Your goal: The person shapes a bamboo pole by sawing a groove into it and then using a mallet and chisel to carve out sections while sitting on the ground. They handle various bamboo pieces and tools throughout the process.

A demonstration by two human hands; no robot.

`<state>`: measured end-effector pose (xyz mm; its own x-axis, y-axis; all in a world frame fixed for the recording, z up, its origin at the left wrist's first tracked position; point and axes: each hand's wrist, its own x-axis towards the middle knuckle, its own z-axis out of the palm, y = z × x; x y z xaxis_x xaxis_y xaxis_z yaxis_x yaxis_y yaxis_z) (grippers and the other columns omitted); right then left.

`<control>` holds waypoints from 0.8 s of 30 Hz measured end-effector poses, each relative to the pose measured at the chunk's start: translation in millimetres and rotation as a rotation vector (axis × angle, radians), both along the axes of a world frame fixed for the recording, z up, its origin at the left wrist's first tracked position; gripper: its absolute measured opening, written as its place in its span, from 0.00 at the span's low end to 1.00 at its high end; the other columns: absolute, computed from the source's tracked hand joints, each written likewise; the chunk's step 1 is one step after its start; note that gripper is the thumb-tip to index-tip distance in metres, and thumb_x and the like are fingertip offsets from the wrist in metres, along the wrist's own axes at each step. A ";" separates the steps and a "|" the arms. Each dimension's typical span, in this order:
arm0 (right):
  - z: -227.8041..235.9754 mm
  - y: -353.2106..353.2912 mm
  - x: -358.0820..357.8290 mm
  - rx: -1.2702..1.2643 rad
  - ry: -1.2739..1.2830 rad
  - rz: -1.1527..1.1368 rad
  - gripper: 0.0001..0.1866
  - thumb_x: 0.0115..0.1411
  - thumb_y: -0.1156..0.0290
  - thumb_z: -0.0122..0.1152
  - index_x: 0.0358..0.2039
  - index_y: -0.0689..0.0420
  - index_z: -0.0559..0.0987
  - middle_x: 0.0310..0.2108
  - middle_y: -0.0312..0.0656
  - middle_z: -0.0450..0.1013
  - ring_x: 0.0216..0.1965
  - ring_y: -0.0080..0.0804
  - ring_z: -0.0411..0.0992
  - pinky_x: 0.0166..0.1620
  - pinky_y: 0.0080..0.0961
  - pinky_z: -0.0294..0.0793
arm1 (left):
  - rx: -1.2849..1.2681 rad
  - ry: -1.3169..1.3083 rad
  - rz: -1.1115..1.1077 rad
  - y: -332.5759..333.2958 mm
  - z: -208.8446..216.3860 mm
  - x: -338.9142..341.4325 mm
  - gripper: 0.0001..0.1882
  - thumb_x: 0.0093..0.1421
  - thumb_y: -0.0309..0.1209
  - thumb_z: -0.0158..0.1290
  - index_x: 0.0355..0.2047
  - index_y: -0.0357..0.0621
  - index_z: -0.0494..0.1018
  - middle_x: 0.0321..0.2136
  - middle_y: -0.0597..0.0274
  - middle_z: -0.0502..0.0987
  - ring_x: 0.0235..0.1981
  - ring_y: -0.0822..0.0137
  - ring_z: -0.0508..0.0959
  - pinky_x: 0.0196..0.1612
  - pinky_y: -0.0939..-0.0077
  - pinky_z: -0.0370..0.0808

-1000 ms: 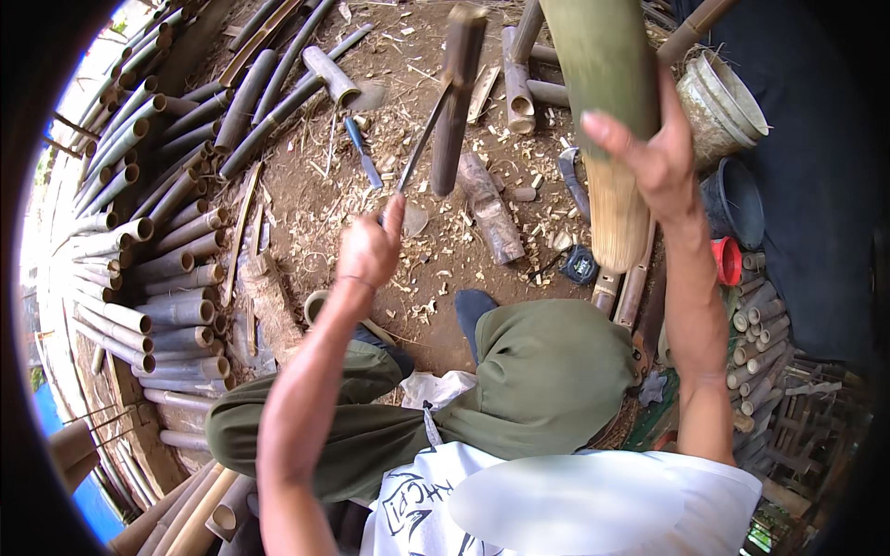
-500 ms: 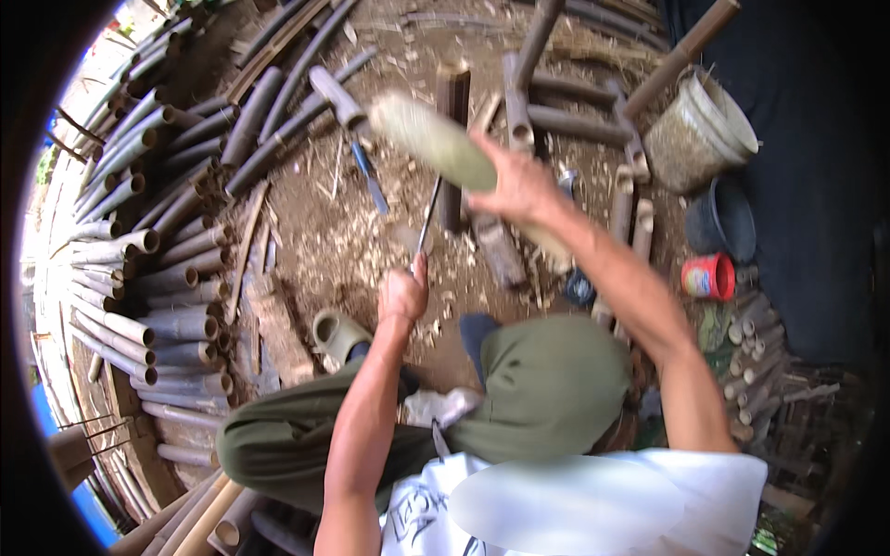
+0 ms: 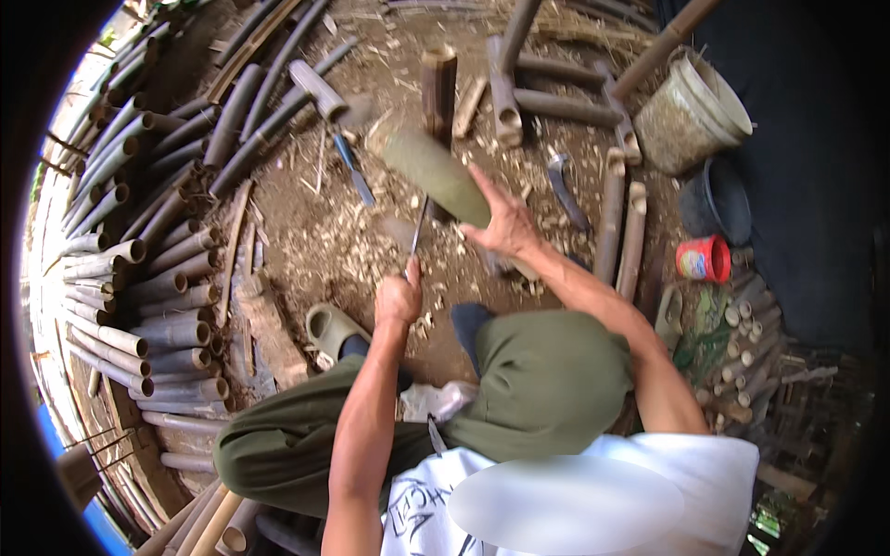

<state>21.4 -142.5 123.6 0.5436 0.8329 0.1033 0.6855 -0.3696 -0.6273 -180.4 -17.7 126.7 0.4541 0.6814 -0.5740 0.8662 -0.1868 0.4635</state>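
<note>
My left hand is closed round a thin metal chisel-like tool, which points away from me. Its far end meets a dark brown bamboo piece lying lengthwise ahead of me; whether it bites in cannot be seen. In my right hand is a thick greenish-brown wooden club, slanting up to the left across the bamboo and hiding its middle. A pale end shows below my right wrist, seemingly the same club. The club's far tip is blurred by motion.
Wood chips litter the dirt floor. A blue-handled tool and a curved dark knife lie ahead. Bamboo tubes are stacked left. A dirty white bucket, a dark bucket and a red tub stand right.
The club and my right hand have come down nearer the chisel-like tool. My left hand keeps its grip. The view has shifted a little, and the curved knife now shows fully.
</note>
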 end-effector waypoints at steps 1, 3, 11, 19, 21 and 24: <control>-4.1 -9.7 3.4 0.090 0.055 -0.030 0.54 0.48 0.58 0.73 0.71 0.50 0.51 0.64 0.60 0.59 0.56 0.59 0.70 0.54 0.51 0.77 | -0.075 -0.035 0.019 6.1 -1.1 5.4 0.42 0.66 0.62 0.37 0.39 0.26 0.78 0.41 0.24 0.75 0.48 0.33 0.75 0.52 0.48 0.71; -11.5 -34.0 -4.6 0.272 0.025 -0.099 0.54 0.49 0.60 0.73 0.70 0.57 0.50 0.64 0.60 0.59 0.56 0.59 0.69 0.56 0.50 0.74 | -0.090 -0.210 0.089 10.5 -27.4 0.3 0.38 0.67 0.60 0.40 0.33 0.28 0.75 0.29 0.36 0.76 0.34 0.46 0.77 0.39 0.55 0.72; -95.6 -149.5 -14.7 -0.325 0.083 -0.530 0.45 0.56 0.63 0.65 0.69 0.59 0.53 0.57 0.60 0.63 0.55 0.63 0.64 0.59 0.48 0.67 | -0.499 -0.549 0.249 -36.5 3.6 36.9 0.30 0.71 0.54 0.39 0.36 0.32 0.68 0.21 0.57 0.74 0.18 0.66 0.77 0.20 0.70 0.75; 15.9 -36.2 -34.5 -0.189 0.996 -0.296 0.22 0.63 0.54 0.59 0.43 0.63 0.73 0.28 0.46 0.77 0.22 0.32 0.73 0.27 0.30 0.76 | -0.265 -0.683 0.125 12.4 6.4 52.7 0.44 0.60 0.62 0.52 0.60 0.34 0.68 0.53 0.40 0.74 0.55 0.52 0.73 0.58 0.63 0.70; 29.3 -35.4 -25.5 -0.311 0.678 -0.170 0.23 0.61 0.54 0.62 0.36 0.65 0.75 0.24 0.49 0.75 0.26 0.37 0.74 0.31 0.36 0.74 | -0.045 -0.909 0.236 76.6 32.2 61.0 0.46 0.55 0.54 0.62 0.62 0.31 0.62 0.59 0.36 0.66 0.62 0.47 0.66 0.65 0.55 0.61; 70.2 -31.3 -32.8 -0.341 0.541 0.074 0.22 0.61 0.56 0.61 0.33 0.68 0.76 0.26 0.58 0.75 0.31 0.51 0.76 0.37 0.44 0.72 | -0.029 -1.228 0.023 182.5 53.1 32.7 0.54 0.53 0.55 0.64 0.66 0.31 0.52 0.60 0.42 0.65 0.62 0.51 0.67 0.66 0.59 0.62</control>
